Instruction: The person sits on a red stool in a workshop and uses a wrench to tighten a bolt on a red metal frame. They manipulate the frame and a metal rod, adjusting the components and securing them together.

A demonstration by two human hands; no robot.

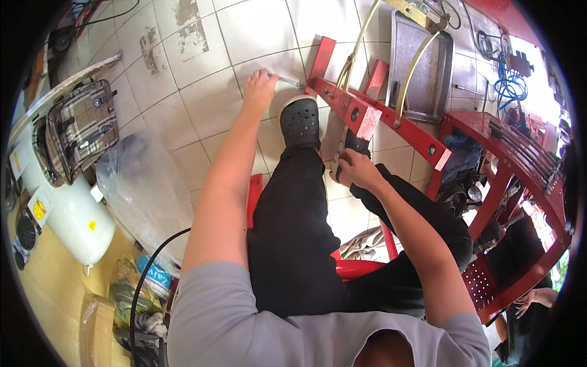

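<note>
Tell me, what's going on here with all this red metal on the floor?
A person in a grey shirt is leaning over a red metal frame on the tiled floor. Their left hand holds a slim metal tool, perhaps a wrench, with its far end close to the frame. Their right hand is down by the right shoe; whether it grips anything is hard to tell. A metal tray lies beyond the frame.
</note>
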